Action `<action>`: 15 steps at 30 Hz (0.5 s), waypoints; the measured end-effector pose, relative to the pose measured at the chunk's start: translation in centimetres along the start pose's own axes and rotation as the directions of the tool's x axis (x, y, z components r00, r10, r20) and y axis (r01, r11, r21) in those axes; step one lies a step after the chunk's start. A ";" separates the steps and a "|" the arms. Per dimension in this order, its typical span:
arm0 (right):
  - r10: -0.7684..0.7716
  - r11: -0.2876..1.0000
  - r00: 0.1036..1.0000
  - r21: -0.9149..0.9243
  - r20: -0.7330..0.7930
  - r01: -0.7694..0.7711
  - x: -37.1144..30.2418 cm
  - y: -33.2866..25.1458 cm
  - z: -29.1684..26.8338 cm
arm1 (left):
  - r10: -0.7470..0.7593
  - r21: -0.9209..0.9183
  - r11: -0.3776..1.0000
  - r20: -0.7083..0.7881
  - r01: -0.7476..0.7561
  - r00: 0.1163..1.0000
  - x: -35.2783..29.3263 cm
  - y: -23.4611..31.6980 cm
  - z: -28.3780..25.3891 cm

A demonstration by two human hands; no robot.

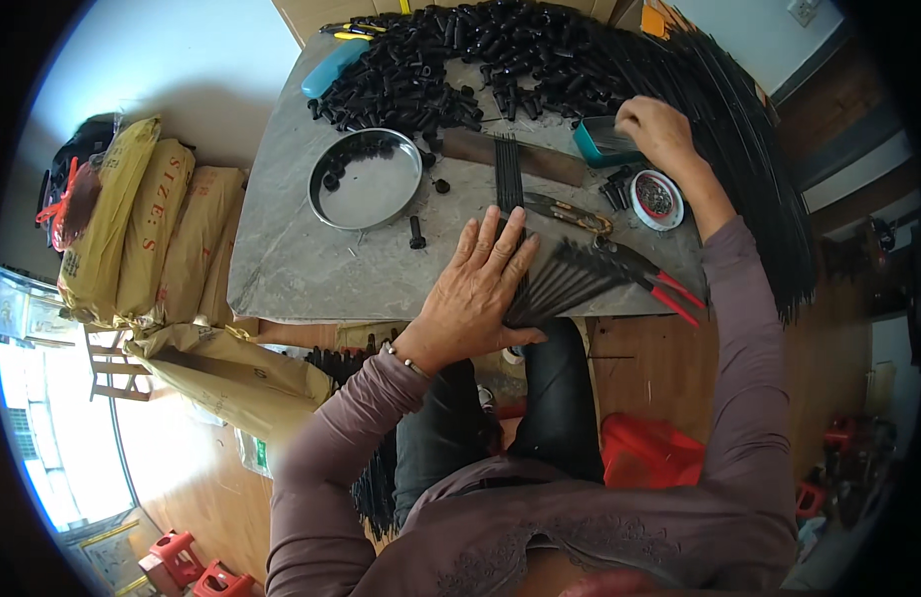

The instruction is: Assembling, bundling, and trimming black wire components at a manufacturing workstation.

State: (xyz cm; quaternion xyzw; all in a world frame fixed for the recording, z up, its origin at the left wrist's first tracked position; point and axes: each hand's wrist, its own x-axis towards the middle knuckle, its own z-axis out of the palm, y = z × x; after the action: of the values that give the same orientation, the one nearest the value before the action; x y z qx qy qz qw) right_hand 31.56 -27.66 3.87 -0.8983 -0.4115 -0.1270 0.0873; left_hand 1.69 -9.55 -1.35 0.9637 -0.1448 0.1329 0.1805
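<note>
My left hand (480,279) lies flat with its fingers stretched out over a row of thin black rods (508,174) near the table's front edge. Beside its thumb, more dark rods (570,281) fan out to the right. My right hand (659,131) is raised at the right edge of a teal box (600,154), its fingers curled together; whatever they hold is hidden. Just below that hand stands a small white dish (679,216) with tiny metal pieces in it. Pliers with red handles (669,296) rest at the table's front right, and another pair of pliers (565,211) lies beside the rods.
Black tubular parts (410,92) are heaped along the back of the grey table (281,254). A round metal pan (314,189) holds small black caps. Long black rods (754,169) hang off the right side. Tan sacks (162,224) stand left; a red stool (649,453) is below.
</note>
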 end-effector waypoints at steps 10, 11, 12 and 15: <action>-0.172 0.897 0.955 0.363 -0.240 0.253 0.2 -9.9 3.8 | -0.032 -0.047 0.998 0.019 0.032 0.999 0.3 -0.1 0.0; -0.095 0.893 0.983 0.422 -0.158 0.155 0.3 -9.9 4.2 | -0.036 -0.091 0.995 -0.002 0.036 0.999 0.3 -0.2 0.1; -0.121 0.888 0.983 0.428 -0.135 0.168 0.4 -9.7 4.2 | -0.040 -0.094 0.995 -0.002 0.039 0.999 0.4 -0.2 0.1; -0.076 0.877 0.996 0.471 -0.055 0.093 0.6 -9.5 4.6 | -0.039 -0.106 0.994 0.005 0.039 0.999 0.3 -0.3 -0.1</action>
State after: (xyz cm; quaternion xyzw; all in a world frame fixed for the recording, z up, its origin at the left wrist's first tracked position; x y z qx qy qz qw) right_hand 25.38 -19.91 0.17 -0.8287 -0.4673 -0.0422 0.3051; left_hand 2.06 -9.34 -1.26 0.9556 -0.1330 0.1203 0.2338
